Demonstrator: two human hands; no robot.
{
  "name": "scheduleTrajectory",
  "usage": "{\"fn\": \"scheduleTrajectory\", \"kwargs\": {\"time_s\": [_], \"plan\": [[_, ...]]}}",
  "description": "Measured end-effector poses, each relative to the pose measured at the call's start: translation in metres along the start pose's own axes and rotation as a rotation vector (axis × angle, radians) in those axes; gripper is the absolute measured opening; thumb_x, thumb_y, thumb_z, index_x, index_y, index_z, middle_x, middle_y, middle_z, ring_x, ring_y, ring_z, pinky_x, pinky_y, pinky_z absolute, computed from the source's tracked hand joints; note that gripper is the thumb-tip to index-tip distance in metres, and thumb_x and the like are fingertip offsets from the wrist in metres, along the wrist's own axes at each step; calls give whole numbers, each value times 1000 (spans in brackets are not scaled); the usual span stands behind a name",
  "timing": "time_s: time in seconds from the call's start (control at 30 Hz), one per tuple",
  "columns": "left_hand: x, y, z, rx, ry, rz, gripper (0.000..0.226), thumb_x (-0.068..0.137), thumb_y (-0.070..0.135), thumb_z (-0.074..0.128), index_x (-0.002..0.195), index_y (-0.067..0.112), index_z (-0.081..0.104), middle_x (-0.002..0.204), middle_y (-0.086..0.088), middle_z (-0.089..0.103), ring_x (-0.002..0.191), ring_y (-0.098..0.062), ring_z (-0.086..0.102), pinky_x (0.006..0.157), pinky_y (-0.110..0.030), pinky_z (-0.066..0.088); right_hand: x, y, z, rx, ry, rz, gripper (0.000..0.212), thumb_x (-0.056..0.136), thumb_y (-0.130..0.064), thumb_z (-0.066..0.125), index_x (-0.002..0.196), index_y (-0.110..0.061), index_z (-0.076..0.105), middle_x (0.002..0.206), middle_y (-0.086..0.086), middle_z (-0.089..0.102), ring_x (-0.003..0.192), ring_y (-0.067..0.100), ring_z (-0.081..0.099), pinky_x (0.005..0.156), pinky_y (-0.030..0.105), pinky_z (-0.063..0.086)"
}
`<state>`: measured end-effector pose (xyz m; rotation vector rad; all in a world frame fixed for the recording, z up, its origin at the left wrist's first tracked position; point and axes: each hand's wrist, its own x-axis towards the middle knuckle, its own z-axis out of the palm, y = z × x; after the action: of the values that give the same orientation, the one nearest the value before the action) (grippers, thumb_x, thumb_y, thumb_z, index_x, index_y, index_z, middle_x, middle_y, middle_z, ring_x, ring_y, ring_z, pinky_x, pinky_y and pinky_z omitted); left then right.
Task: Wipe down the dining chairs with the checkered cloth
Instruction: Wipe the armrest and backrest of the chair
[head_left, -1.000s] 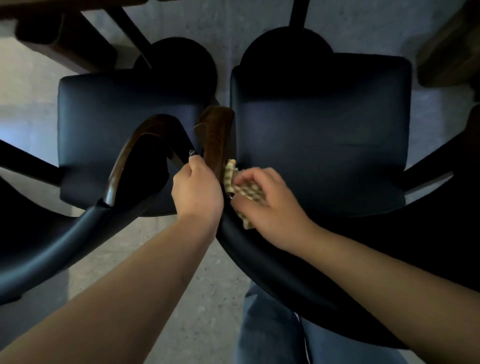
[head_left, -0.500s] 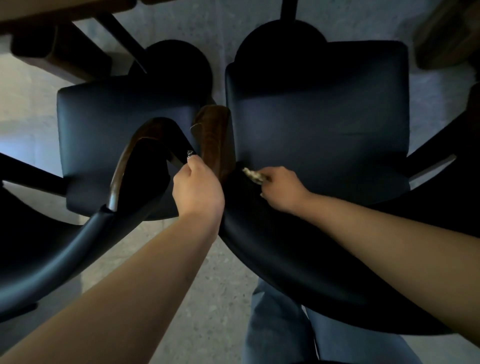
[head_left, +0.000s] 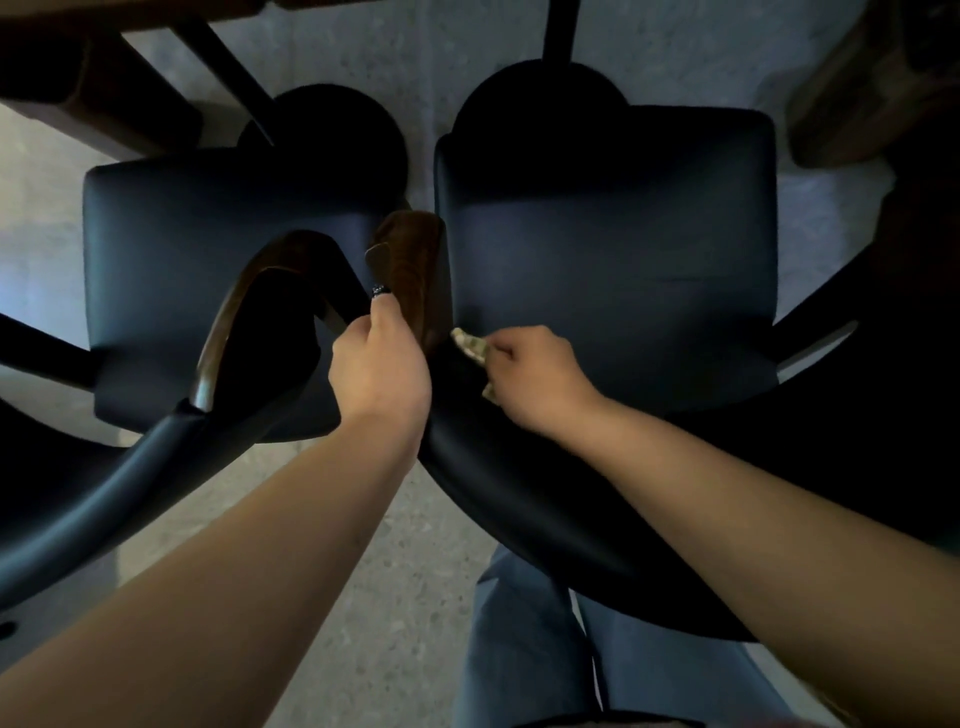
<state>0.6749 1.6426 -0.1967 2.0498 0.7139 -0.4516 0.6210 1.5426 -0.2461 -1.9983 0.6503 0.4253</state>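
Observation:
Two dark padded dining chairs stand side by side below me: the left chair (head_left: 218, 270) and the right chair (head_left: 613, 270). My right hand (head_left: 535, 379) grips the bunched checkered cloth (head_left: 470, 347) against the inner side of the right chair's curved black backrest (head_left: 519, 499), near its left end. Only a small beige corner of the cloth shows past my fingers. My left hand (head_left: 382, 364) holds the brown wooden end (head_left: 410, 265) of the right chair's backrest, thumb up along the wood.
The left chair's wood-tipped backrest arm (head_left: 244, 312) curves close beside my left hand. A wooden table (head_left: 98, 88) with dark legs lies beyond the chairs. My jeans-clad legs (head_left: 540, 649) stand behind the right backrest on grey concrete floor (head_left: 395, 597).
My right hand slid with the cloth from the backrest's top edge down to its inner side, hiding most of the cloth. My left hand kept its hold on the wooden end.

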Motion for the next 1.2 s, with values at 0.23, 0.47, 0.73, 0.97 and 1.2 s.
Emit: {"fn": "scheduleTrajectory", "kwargs": {"time_s": [0.23, 0.47, 0.73, 0.97, 1.2], "plan": [[1, -2, -1, 44, -24, 8, 36, 93, 44, 39, 72, 22, 58, 82, -1, 61, 75, -20, 56, 64, -35, 36, -50, -36, -7, -74, -21, -170, 44, 91, -9, 42, 130, -19, 59, 118, 15, 65, 109, 32, 59, 84, 24, 42], [-4, 2, -3, 78, -26, -5, 39, 97, 46, 35, 100, 16, 59, 83, 0, 56, 71, -19, 52, 74, -36, 39, -106, -13, -31, -268, -92, -187, 47, 83, -3, 48, 127, -12, 59, 118, 18, 60, 109, 37, 56, 90, 33, 46], [-57, -19, -1, -40, 49, -54, 37, 103, 36, 35, 127, 10, 44, 122, -14, 57, 102, -31, 55, 78, -33, 34, -116, 33, -105, -298, -48, 42, 25, 87, -9, 48, 90, -13, 72, 74, 3, 72, 74, 16, 71, 65, 25, 50], [-78, -31, 12, -67, 156, -139, 45, 103, 39, 31, 134, 8, 41, 131, -22, 53, 116, -40, 52, 82, -36, 33, -97, -5, -32, -274, -121, -141, 34, 88, -6, 43, 116, -5, 62, 117, 22, 59, 106, 40, 57, 83, 38, 46], [-69, -36, 28, 129, 378, -84, 46, 102, 39, 31, 124, 1, 45, 128, -30, 54, 115, -46, 53, 92, -47, 41, -133, 56, -108, -394, -353, -214, 48, 87, -4, 42, 132, -12, 57, 137, 14, 51, 118, 33, 53, 103, 37, 42]]}}
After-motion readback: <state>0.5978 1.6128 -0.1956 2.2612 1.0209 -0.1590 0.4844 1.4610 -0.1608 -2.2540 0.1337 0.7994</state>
